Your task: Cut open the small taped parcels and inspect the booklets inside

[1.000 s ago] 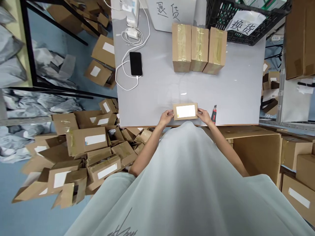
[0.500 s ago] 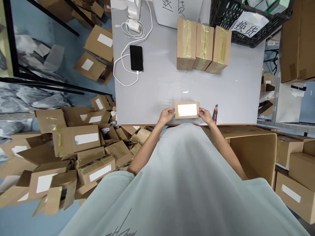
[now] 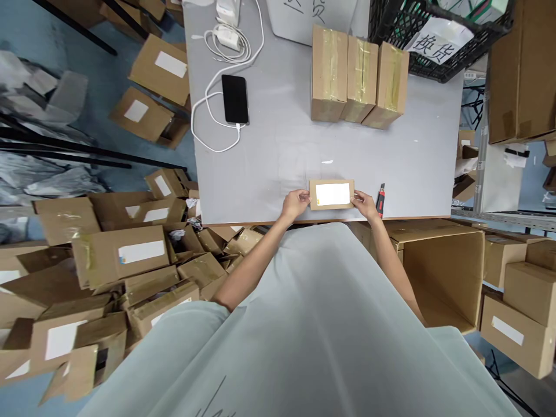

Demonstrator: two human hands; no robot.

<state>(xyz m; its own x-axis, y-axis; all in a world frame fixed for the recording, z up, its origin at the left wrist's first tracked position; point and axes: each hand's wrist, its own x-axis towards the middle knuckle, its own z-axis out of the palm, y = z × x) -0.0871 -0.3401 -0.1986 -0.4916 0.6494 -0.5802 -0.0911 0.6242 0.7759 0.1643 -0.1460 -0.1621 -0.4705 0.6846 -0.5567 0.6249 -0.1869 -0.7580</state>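
A small cardboard box with a large white label on top lies near the table's front edge. My left hand grips its left end, fingers closed on the side. At the opposite end my right hand holds it the same way, thumb and fingers pressed to the edge. Just right of that hand is a red and black utility knife, lying untouched on the table. Further back, three taped cardboard boxes stand side by side.
On the grey table a black phone lies plugged into a white cable. Behind are a laptop-like silver panel and a black plastic crate. Opened cartons heap at the left; a large open carton stands below right.
The view has shifted and tilted slightly. Both hands keep their hold on the small labelled box, which stays almost in place.
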